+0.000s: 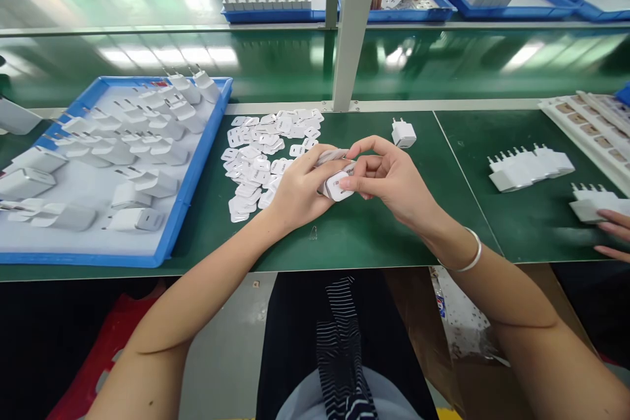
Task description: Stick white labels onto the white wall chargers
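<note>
My left hand [302, 187] is closed around a white plug charger, mostly hidden by the fingers. The charger's flat white end cover [338, 186], with a small slot in it, faces toward me. Between the left thumb and forefinger is another pale piece [332, 156], too hidden to name. My right hand [388, 174] has its thumb pressed on the end cover's edge and its other fingers curled behind. Just left of my hands lies a spread of loose white covers [253, 167]. One white charger [403, 134] stands pins up beyond my right hand.
A blue tray [184, 197] of white chargers fills the left side. Chargers in a row [531, 167] stand at right, near another person's hand [615, 233]. A white post [352, 33] rises at the table's back, beside a shelf holding blue trays [275, 16].
</note>
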`<state>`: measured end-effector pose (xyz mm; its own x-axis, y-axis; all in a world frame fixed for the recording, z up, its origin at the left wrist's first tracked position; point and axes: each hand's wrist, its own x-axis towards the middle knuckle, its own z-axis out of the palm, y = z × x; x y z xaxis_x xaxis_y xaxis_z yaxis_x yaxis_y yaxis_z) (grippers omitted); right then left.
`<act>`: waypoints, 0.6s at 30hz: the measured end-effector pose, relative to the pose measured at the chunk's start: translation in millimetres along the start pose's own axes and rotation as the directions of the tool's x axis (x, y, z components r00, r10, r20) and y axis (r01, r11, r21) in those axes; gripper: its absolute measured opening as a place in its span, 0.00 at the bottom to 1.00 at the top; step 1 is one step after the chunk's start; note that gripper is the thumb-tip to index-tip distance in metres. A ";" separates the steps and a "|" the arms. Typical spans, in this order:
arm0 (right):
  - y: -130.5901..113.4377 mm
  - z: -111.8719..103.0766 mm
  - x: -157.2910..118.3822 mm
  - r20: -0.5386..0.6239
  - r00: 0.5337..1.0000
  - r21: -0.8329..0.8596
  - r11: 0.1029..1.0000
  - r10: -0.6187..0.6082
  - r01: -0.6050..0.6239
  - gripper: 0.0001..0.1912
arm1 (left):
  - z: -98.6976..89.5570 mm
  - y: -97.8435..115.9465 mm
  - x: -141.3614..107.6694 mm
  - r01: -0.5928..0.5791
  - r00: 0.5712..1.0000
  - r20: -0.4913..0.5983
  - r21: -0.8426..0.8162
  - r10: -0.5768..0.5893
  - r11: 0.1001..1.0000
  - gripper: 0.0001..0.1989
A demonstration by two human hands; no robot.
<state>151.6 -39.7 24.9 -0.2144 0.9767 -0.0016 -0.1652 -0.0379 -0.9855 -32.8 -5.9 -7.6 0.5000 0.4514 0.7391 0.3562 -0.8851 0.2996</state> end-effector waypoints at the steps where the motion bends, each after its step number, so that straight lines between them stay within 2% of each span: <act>1: 0.5 0.0 0.1 0.001 1.000 0.002 1.000 0.000 0.000 0.28 | 0.1 -0.4 0.0 -0.008 1.000 -0.004 -0.001 0.008 1.000 0.14; 8: 2.5 1.3 0.1 -0.003 1.000 -0.002 1.000 -0.025 0.025 0.26 | 1.3 1.0 0.0 -0.014 1.000 -0.004 0.016 0.015 1.000 0.13; 18: 3.6 8.7 -8.6 -0.054 0.974 -0.256 0.946 -0.219 0.198 0.19 | 4.1 5.7 -2.5 0.131 0.991 0.026 0.007 -0.131 0.991 0.11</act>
<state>144.5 -50.0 22.8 -0.1210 0.9713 0.2047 0.0479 0.2117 -0.9762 -28.9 -11.6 -10.2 0.4688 0.5665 0.6777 0.4242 -0.8174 0.3898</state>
